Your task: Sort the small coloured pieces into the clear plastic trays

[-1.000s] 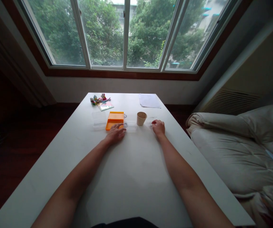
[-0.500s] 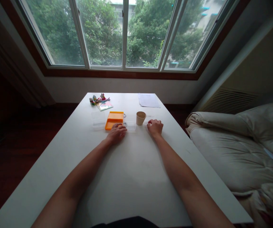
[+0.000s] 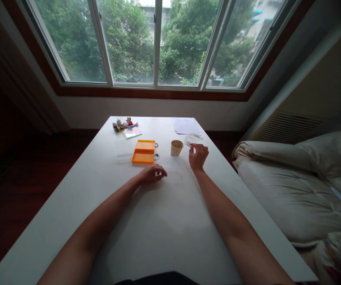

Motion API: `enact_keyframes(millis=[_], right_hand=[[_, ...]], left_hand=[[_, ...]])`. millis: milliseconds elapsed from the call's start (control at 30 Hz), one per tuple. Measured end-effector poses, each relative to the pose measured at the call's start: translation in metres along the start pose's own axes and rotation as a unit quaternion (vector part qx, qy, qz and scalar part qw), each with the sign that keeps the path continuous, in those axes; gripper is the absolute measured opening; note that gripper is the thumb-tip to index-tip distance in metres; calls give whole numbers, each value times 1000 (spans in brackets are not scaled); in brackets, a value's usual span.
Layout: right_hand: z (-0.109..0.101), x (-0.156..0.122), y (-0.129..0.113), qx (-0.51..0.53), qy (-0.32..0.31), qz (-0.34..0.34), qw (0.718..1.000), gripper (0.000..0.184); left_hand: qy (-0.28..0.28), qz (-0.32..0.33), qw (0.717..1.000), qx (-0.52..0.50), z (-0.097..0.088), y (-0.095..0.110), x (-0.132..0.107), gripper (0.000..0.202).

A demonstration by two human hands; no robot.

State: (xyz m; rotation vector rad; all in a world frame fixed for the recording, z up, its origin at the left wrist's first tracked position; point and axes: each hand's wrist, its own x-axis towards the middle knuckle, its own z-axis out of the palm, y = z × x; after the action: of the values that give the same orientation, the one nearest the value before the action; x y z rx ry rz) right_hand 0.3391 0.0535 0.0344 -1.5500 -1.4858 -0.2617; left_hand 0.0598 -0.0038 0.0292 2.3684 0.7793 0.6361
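Observation:
My right hand (image 3: 198,156) pinches a clear plastic lid-like piece (image 3: 194,138) between thumb and fingers, lifted and tilted beyond the fingertips. My left hand (image 3: 152,174) is low over the white table, fingers curled at the edge of another clear plastic piece (image 3: 174,175), whose outline is very faint. An orange plastic case (image 3: 143,151) lies opened flat just beyond the left hand. Two metal rings (image 3: 157,156) show at its right edge. Between the case and my right hand stands an upright brown paper cup (image 3: 176,148).
Another clear plastic container (image 3: 124,150) lies left of the orange case. Several small colourful figurines (image 3: 125,123) and a patterned card (image 3: 132,132) are at the far left. White paper sheets (image 3: 185,126) lie at the far right. A beige sofa (image 3: 292,190) stands beside the table (image 3: 146,241).
My left hand has drawn back toward me and right, off the orange case, with the faint clear piece. My right hand has moved slightly forward and right, raising the clear lid-like piece.

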Motion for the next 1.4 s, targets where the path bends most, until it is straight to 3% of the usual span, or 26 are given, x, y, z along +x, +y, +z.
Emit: enact_keyframes(millis=[100, 200, 367, 467, 633, 733, 867, 1000, 1167, 1267, 1400], right_hand=[[-9, 5, -23, 55, 5, -47, 997, 27], [-15, 8, -46, 135, -47, -99, 985, 27], [-8, 4, -72, 211, -177, -184, 944, 24], [11, -8, -74, 207, -243, -213, 923, 25], [49, -31, -56, 150, -268, -194, 932, 25], [66, -37, -45, 125, -274, -182, 936, 25], [75, -39, -41, 167, -283, -171, 929, 28], [72, -40, -42, 219, -273, -154, 924, 26], [55, -42, -43, 243, -229, -138, 932, 23], [43, -38, -41, 205, -130, -116, 963, 22], [35, -29, -35, 144, 8, -85, 986, 22]], left_hand=[[-4, -29, 996, -90, -4, -7, -3, 22], [54, -68, 990, -111, -5, -17, -4, 22], [234, -142, 961, 33, -7, -37, -5, 17], [299, -172, 929, 132, -12, -45, -8, 17], [307, -233, 897, 216, -17, -51, -13, 17], [292, -232, 897, 239, -14, -50, -12, 16], [268, -219, 908, 238, -11, -47, -10, 16], [295, -245, 892, 241, -18, -47, -11, 19], [379, -342, 818, 265, -42, -61, -26, 23], [386, -393, 794, 259, -52, -75, -35, 28], [330, -397, 818, 252, -53, -87, -37, 28]])
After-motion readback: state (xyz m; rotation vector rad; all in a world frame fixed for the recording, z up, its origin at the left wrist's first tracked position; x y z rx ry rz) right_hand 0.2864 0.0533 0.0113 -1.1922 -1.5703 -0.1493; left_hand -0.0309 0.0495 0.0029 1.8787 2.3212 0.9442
